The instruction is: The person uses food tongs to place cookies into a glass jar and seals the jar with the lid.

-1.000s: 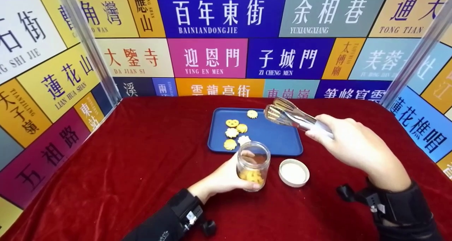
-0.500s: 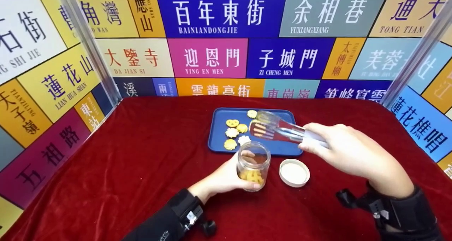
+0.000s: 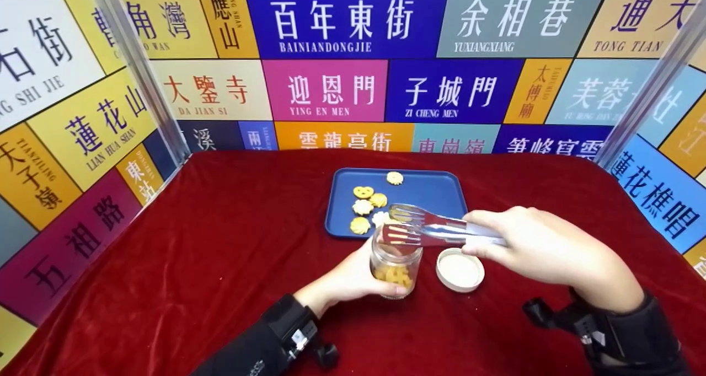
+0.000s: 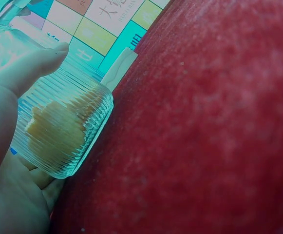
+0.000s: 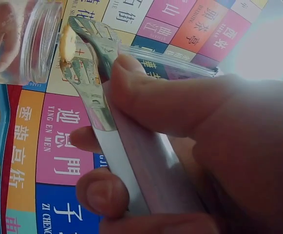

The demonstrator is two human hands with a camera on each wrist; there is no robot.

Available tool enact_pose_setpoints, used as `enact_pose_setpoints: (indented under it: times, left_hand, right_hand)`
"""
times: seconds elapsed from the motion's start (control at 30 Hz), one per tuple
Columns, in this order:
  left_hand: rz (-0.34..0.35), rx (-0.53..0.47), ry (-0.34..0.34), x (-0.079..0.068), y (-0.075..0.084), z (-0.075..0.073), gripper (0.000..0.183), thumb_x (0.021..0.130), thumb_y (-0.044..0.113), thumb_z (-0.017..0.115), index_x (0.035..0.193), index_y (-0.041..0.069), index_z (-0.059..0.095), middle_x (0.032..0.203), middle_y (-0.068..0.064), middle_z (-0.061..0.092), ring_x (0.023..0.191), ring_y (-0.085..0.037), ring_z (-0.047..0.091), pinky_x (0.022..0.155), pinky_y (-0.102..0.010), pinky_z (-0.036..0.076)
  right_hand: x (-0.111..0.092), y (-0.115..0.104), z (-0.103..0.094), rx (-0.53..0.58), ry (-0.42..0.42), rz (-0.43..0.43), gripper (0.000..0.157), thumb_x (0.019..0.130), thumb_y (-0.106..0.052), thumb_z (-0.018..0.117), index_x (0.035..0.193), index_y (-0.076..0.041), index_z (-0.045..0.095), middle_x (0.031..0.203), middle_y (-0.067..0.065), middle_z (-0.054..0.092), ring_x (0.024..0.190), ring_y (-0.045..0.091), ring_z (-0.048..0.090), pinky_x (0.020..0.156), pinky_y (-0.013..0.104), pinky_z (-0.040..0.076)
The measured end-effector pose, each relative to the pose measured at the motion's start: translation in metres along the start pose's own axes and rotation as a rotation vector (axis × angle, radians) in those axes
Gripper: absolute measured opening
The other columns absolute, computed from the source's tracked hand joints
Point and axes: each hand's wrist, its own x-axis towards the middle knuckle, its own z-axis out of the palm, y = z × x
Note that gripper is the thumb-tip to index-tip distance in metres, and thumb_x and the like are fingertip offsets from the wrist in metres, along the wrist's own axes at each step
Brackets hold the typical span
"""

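Note:
My left hand [image 3: 347,271] grips a ribbed glass jar [image 3: 396,266] upright on the red cloth, thumb across its front. Yellow cookies [image 4: 58,129] lie at the bottom of the jar in the left wrist view. My right hand [image 3: 543,246] holds metal tongs [image 3: 436,230] with pale handles, their slotted ends just over the jar's mouth. Between the tong tips a cookie [image 5: 68,43] is pinched, as the right wrist view shows, close to the jar's rim [image 5: 46,44].
Behind the jar lies a blue tray [image 3: 430,191] bearing several cookies [image 3: 362,207], mostly on its left side. A round white lid [image 3: 459,270] rests on the red cloth [image 3: 231,238] right of the jar. Sign-covered panels [image 3: 342,89] stand at the back and sides.
The tongs in my right hand have come left and down from over the tray's right part to the jar's mouth. My left hand and the jar stay put.

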Motion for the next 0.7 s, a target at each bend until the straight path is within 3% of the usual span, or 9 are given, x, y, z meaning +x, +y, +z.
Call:
enact_pose_setpoints:
  times: [0.7]
  left_hand:
    - [-0.005, 0.007, -0.003, -0.0006, 0.0016, 0.0001, 0.094, 0.079, 0.012, 0.093, 0.155, 0.024, 0.039, 0.132, 0.004, 0.069, 0.12, -0.015, 0.066, 0.109, -0.033, 0.051]
  right_hand:
    - [0.0005, 0.0004, 0.0014, -0.011, -0.003, -0.007, 0.033, 0.102, -0.054, 0.066, 0.124, -0.03, 0.072, 0.08, -0.019, 0.06, 0.069, 0.003, 0.052, 0.061, 0.029, 0.042]
